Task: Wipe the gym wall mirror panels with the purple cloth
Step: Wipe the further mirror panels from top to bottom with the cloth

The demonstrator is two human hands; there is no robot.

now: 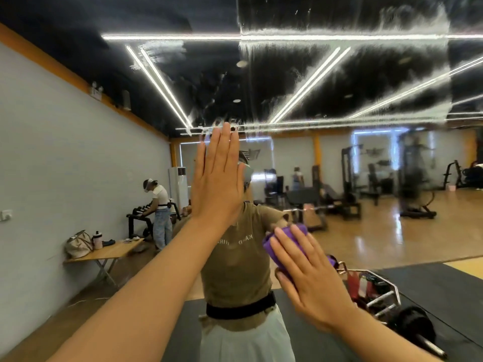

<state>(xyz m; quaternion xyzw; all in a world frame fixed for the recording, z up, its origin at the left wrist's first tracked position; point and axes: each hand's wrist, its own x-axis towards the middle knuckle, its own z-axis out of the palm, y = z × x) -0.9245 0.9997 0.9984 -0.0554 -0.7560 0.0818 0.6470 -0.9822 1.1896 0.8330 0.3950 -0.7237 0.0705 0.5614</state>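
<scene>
Mid-wipe on the mirror panel (pixel 366 82). Right hand (pixel 311 278) has the purple cloth (pixel 277 246) pressed flat against the glass at roughly chest height of the reflection; fingers look straight and spread over the cloth, thumb at its lower edge. Grip state: apart, a flat-palm press rather than a pinch. The cloth is bunched, showing past the fingertips and at the thumb side.

Left hand (pixel 218 178) is flat on the glass higher up and to the left, fingers straight and together, holding nothing. It reads as a brace.

Judgement on progress: the upper part of the panel carries heavy whitish streaking and smear over the reflected ceiling lights, so that zone either has cleaner still wet on it or hasn't been buffed. Lower area around the cloth looks clearer. A vertical panel seam (pixel 239 74) runs up just right of the left hand.

Next move calls for:
- carrying the cloth up into the streaked band, keeping palm pressure even so the wad doesn't slip out
- overlapping passes across the seam
- shifting the left hand off the glass, or wiping where it sat, since it will likely leave a print

Reflected in the mirror: another person at a dumbbell rack (pixel 138 218), a folding counter (pixel 115 250) with a bag on it.
</scene>
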